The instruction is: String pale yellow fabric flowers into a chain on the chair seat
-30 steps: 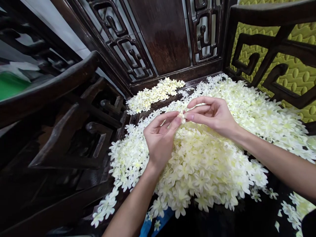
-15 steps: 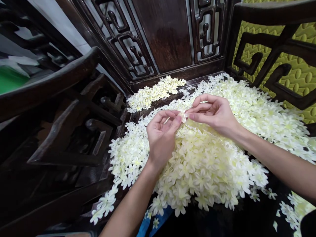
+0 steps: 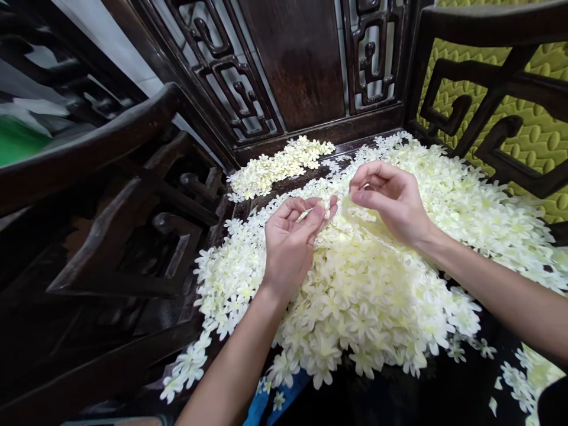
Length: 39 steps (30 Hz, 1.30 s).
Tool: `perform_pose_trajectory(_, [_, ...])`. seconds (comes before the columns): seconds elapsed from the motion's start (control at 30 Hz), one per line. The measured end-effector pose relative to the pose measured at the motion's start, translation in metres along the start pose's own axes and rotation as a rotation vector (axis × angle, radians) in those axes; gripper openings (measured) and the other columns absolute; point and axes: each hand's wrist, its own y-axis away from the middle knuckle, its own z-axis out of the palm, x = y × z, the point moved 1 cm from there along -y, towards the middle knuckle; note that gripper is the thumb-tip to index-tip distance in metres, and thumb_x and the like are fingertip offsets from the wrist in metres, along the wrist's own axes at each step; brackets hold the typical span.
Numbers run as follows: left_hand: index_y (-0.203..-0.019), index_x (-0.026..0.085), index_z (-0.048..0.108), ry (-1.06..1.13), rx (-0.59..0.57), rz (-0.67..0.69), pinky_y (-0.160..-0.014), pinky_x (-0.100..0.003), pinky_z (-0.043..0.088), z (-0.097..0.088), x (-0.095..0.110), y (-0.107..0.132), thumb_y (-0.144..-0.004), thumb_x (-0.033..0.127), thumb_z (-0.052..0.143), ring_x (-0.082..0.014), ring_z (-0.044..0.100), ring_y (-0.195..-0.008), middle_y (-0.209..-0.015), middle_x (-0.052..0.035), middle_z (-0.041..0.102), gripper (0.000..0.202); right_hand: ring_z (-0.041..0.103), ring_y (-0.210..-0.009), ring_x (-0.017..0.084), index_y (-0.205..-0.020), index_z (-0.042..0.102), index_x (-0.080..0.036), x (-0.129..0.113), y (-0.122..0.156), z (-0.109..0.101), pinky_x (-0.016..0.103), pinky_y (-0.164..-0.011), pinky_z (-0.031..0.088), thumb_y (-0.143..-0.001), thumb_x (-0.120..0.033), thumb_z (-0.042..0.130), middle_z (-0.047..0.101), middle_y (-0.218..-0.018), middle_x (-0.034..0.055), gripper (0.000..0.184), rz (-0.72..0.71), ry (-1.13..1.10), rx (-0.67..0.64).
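Note:
My left hand (image 3: 293, 234) is closed in a pinch above the pile, with a small pale flower (image 3: 323, 207) between thumb and fingertips, mostly hidden by them. To its right and slightly higher, my right hand (image 3: 386, 198) has its thumb and forefinger pressed together. Whatever sits in that pinch is too small to make out. A short gap parts the two hands. Beneath both lies a large heap of loose white and pale yellow flowers (image 3: 355, 296) with thin petals, which look artificial.
The flowers lie on a dark wooden chair seat (image 3: 288, 186). A separate strip of creamier flowers (image 3: 279, 165) runs along the back. Carved armrests stand at left (image 3: 133, 136) and right (image 3: 483, 77), a yellow quilted cover (image 3: 532, 112) behind the right one. Blue cloth (image 3: 284, 399) shows below.
My hands have come apart from where their fingertips met at the flower. My right hand has moved slightly up and right; my left has stayed nearly in place.

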Motion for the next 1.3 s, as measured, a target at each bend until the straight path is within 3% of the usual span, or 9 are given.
perform_pose_trajectory(0.17, [-0.083, 0.02, 0.054, -0.041, 0.038, 0.009, -0.095, -0.034, 0.057, -0.0003, -0.0008, 0.0005, -0.081, 0.022, 0.078, -0.0118, 0.069, -0.089, -0.102, -0.0024, 0.068, 0.024, 0.071, -0.084, 0.019, -0.088, 0.071, -0.019, -0.0017, 0.0057, 0.0061, 0.035, -0.08, 0.058, -0.07, -0.031, 0.089, 0.074, -0.088, 0.0047, 0.029, 0.07, 0.045, -0.105])
perform_pose_trajectory(0.33, [-0.083, 0.02, 0.055, -0.029, 0.035, 0.023, -0.086, -0.025, 0.056, 0.0001, -0.0007, 0.0009, -0.08, 0.02, 0.078, -0.0097, 0.067, -0.087, -0.1, -0.0019, 0.068, 0.023, 0.074, -0.085, 0.021, -0.09, 0.071, -0.018, -0.0021, 0.0067, 0.0071, 0.036, -0.082, 0.06, -0.066, -0.034, 0.092, 0.078, -0.087, 0.0062, 0.036, 0.082, 0.04, -0.093])
perform_pose_trajectory(0.6, [-0.082, 0.02, 0.054, -0.059, 0.047, 0.029, -0.089, -0.028, 0.055, 0.0013, -0.0005, 0.0012, -0.08, 0.022, 0.078, -0.0114, 0.067, -0.089, -0.101, -0.0024, 0.068, 0.024, 0.074, -0.082, 0.02, -0.089, 0.071, -0.017, -0.002, 0.0066, 0.0074, 0.033, -0.079, 0.06, -0.065, -0.035, 0.093, 0.078, -0.083, 0.0056, 0.037, 0.096, 0.057, -0.074])
perform_pose_trajectory(1.3, [-0.082, 0.017, 0.058, 0.028, 0.015, 0.043, -0.088, -0.025, 0.057, 0.0015, 0.0, 0.0018, -0.082, 0.013, 0.076, -0.01, 0.067, -0.091, -0.099, -0.0018, 0.068, 0.019, 0.075, -0.08, 0.02, -0.089, 0.073, -0.016, -0.001, 0.0056, 0.0063, 0.032, -0.075, 0.06, -0.064, -0.028, 0.093, 0.078, -0.082, 0.0055, 0.035, 0.074, 0.022, -0.079])
